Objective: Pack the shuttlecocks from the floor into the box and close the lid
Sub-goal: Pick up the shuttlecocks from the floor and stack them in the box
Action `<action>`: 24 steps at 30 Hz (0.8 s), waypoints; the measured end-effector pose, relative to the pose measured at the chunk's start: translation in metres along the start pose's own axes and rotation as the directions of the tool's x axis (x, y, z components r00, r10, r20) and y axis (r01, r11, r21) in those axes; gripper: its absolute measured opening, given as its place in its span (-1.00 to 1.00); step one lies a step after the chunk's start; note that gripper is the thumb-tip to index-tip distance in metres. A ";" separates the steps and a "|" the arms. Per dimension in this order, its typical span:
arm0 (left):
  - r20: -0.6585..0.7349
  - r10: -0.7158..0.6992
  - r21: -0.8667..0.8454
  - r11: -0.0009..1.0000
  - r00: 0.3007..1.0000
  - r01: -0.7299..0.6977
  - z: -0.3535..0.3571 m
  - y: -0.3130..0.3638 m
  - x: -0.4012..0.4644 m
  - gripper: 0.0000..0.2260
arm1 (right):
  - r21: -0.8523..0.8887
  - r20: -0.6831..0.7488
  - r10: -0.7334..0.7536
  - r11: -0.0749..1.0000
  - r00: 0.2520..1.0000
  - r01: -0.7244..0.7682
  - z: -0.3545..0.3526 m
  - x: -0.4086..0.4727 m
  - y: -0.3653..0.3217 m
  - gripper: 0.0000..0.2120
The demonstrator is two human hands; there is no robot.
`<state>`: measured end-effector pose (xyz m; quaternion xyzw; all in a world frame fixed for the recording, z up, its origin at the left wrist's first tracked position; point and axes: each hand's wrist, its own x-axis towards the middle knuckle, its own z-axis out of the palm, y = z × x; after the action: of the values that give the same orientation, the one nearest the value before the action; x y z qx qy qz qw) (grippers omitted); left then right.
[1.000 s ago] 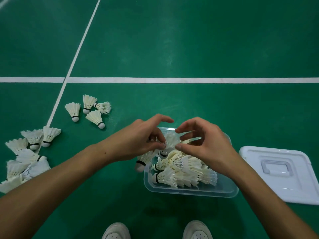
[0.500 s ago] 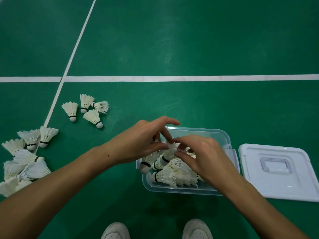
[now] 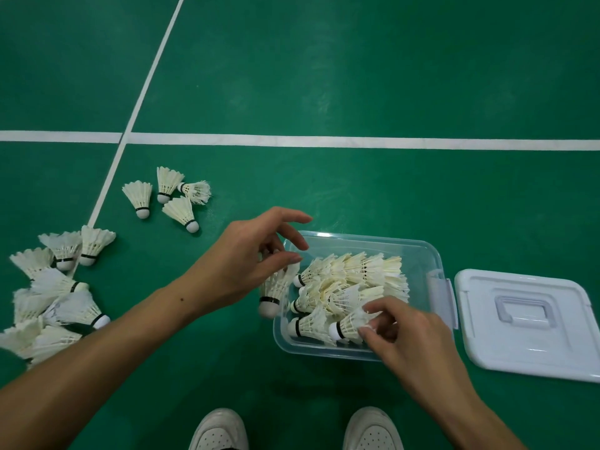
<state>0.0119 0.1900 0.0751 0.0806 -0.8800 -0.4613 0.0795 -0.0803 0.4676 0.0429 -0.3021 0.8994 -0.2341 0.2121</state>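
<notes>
A clear plastic box stands on the green floor, holding several white shuttlecocks. My left hand hovers over the box's left rim and holds one shuttlecock with its cork pointing down, just outside that rim. My right hand reaches into the near side of the box and pinches the feathers of a shuttlecock lying there. The white lid lies flat on the floor to the right of the box.
Several loose shuttlecocks lie on the floor up and left of the box, and a bigger heap sits at the far left. White court lines cross the floor. My two white shoes show at the bottom.
My right hand has moved from the box's middle to its near side, placing a shuttlecock there. My left hand stays at the left rim with its shuttlecock. The view shifted slightly.
</notes>
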 end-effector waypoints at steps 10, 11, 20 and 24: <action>0.002 0.027 0.014 1.000 1.000 -0.027 0.002 0.000 -0.004 -0.63 | 0.189 0.200 0.103 0.972 0.974 -0.142 0.031 0.029 -0.005 -0.73; 0.005 0.032 0.016 0.999 0.999 -0.032 0.003 0.001 -0.004 -0.63 | 0.203 0.221 0.114 0.966 0.969 -0.160 0.032 0.033 -0.004 -0.73; 0.110 0.030 -0.114 0.993 0.993 -0.017 0.020 0.008 0.002 -0.55 | 0.284 0.343 0.127 0.930 0.931 -0.232 -0.006 0.030 0.004 -0.66; 0.187 0.028 -0.213 0.977 0.982 0.013 0.030 0.018 0.011 -0.51 | 0.308 0.206 0.058 0.944 0.977 -0.121 -0.035 0.026 -0.002 -0.69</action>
<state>-0.0060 0.2221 0.0739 0.0241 -0.8292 -0.5584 0.0056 -0.1162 0.4598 0.0663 -0.2437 0.8376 -0.3358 0.3552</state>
